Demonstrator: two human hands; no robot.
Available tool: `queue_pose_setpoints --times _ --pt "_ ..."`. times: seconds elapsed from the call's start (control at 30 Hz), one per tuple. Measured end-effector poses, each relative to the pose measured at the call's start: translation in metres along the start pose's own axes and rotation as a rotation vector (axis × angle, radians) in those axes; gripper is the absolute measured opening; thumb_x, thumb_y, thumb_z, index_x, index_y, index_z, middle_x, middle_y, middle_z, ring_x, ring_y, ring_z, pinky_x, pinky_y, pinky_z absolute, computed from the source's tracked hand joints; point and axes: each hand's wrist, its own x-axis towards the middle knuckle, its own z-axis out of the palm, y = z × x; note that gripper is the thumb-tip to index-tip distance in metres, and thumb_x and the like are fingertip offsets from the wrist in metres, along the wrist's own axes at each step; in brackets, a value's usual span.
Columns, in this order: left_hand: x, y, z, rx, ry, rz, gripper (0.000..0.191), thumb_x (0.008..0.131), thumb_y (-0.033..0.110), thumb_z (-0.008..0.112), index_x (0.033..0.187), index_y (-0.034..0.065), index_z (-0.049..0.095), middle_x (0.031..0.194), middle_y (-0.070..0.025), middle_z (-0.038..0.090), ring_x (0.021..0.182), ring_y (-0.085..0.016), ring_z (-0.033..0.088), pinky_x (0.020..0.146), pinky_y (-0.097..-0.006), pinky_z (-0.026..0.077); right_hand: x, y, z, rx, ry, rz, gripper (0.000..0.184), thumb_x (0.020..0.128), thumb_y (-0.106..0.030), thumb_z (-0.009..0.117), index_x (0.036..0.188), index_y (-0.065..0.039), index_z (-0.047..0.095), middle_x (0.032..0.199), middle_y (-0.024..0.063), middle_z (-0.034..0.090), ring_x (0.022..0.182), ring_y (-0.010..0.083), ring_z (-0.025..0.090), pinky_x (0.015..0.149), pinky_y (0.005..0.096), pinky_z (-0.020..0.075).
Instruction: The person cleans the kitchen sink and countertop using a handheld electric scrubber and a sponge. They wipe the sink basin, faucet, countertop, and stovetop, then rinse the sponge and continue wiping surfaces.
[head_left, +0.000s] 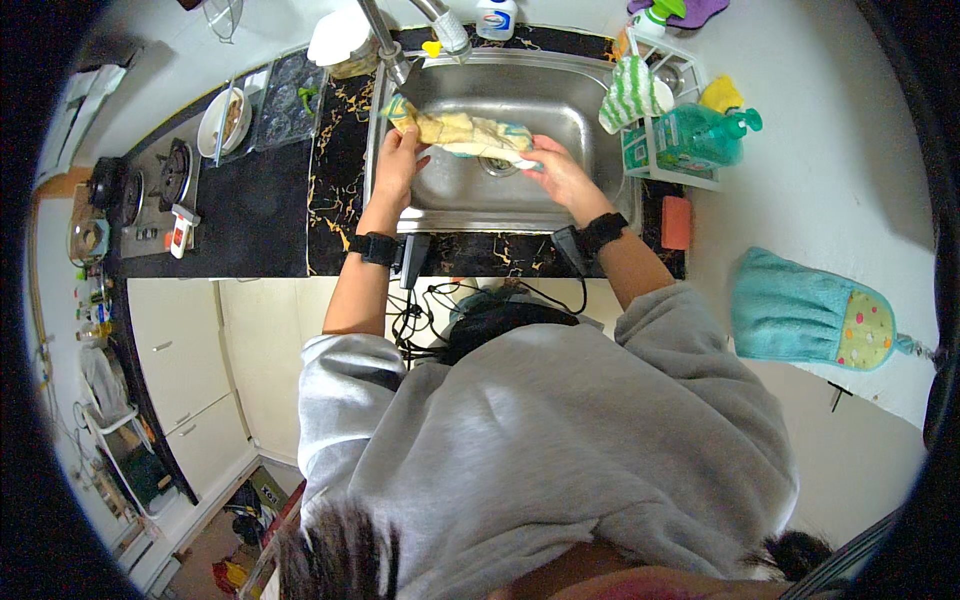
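Observation:
A yellow dishcloth (476, 133) with blue-green edging stretches between my two hands over the stainless steel sink (450, 184). My left hand (399, 161) grips it near its left end, with a corner sticking up beyond the fingers. At the right end my right hand (556, 169) pinches the cloth between thumb and fingers. Its middle hangs bunched and loosely folded, above the drain (498, 166), which it partly hides. Behind my left hand, the faucet (446, 34) rises at the sink's back edge.
Right of the sink, a white rack (679, 176) holds a green soap bottle (701, 139) and a green-striped cloth (630, 94). A pink sponge (676, 223) lies on the counter. Leftward are a white bowl (238, 135) and a gas stove (154, 191). A teal hand towel (795, 304) hangs at right.

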Motion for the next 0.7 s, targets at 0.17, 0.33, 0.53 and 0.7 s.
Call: queue_pose_setpoints --times 0.17,0.33,0.53,0.7 --pt "-0.010 0.015 0.009 -0.201 -0.096 -0.094 0.031 0.097 0.032 0.040 0.118 0.0099 0.047 0.111 -0.0068 0.055 0.102 -0.019 0.053 0.086 -0.0386 0.046 -0.004 0.003 -0.011 -0.283 -0.006 0.018 0.036 0.075 -0.011 0.062 0.111 -0.005 0.055 0.102 0.0044 0.059 0.095 0.0158 0.052 0.080 0.0307 0.0412" --pt "-0.021 0.033 0.025 -0.192 -0.254 -0.116 0.037 0.097 0.036 0.038 0.122 0.0095 0.045 0.118 -0.0067 0.054 0.107 -0.020 0.052 0.086 -0.0376 0.044 -0.016 -0.005 0.010 -0.602 0.020 -0.254 0.054 0.079 -0.015 0.059 0.130 -0.010 0.041 0.131 0.0076 0.044 0.126 0.0220 0.036 0.101 0.0365 0.0314" --pt "-0.031 0.044 0.033 -0.151 -0.501 -0.097 0.040 0.083 0.006 0.053 0.119 0.0150 0.037 0.113 -0.0041 0.052 0.100 -0.015 0.050 0.084 -0.0317 0.043 -0.012 -0.023 0.035 -0.182 -0.322 -0.081 0.047 0.082 -0.014 0.061 0.124 0.000 0.046 0.119 0.0083 0.053 0.110 0.0190 0.048 0.093 0.0305 0.0378" --pt "-0.029 0.042 0.017 0.150 -0.438 -0.010 0.055 0.079 0.005 0.066 0.126 0.0082 0.037 0.092 -0.0039 0.062 0.083 -0.013 0.057 0.075 -0.0260 0.045 -0.010 -0.023 0.040 0.027 -0.065 -0.097 0.068 0.084 -0.009 0.060 0.137 0.005 0.019 0.117 0.0122 0.053 0.107 0.0206 0.052 0.096 0.0338 0.0383"
